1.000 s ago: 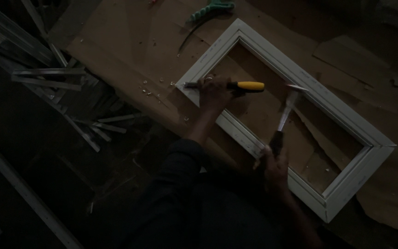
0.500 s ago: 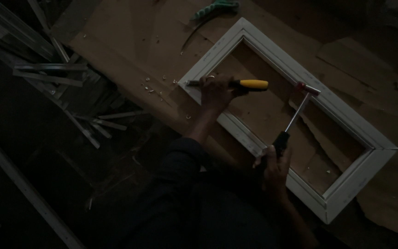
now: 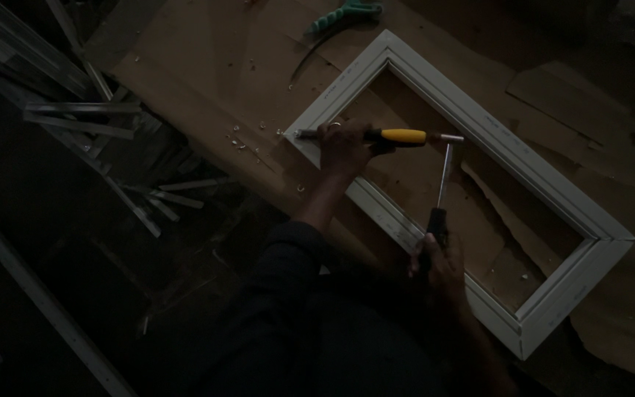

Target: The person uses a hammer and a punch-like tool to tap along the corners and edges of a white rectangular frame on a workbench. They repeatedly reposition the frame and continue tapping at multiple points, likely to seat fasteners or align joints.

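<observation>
Dim light is covering everything, and brown cardboard sheets (image 3: 207,66) are lying spread over the work surface under me. On them a white rectangular window frame (image 3: 494,125) is lying flat and slanted, one corner pointing toward the upper left and the opposite corner toward the lower right.

I am gripping a chisel with a yellow and black handle (image 3: 398,136) in my left hand (image 3: 343,143), fingers wrapped tight around the shaft just ahead of the handle. Its metal tip is resting against the left corner of the frame, and the tool is lying nearly level across the frame's opening.

I am holding a hammer (image 3: 442,184) in my right hand (image 3: 439,257), fingers closed firmly around its dark grip near the frame's lower rail. The shaft is standing upward from my fist, and the head is sitting right at the butt end of the chisel handle; whether they are actually touching, I cannot tell.

Small pale chips (image 3: 248,140) are lying scattered on the cardboard just left of the frame corner. A tool with a green handle (image 3: 343,13) is lying near the top edge, well apart from my hands. Off to the left, a heap of pale metal profile offcuts (image 3: 90,117) is lying on the dark floor. My dark sleeves are filling the bottom of the view.
</observation>
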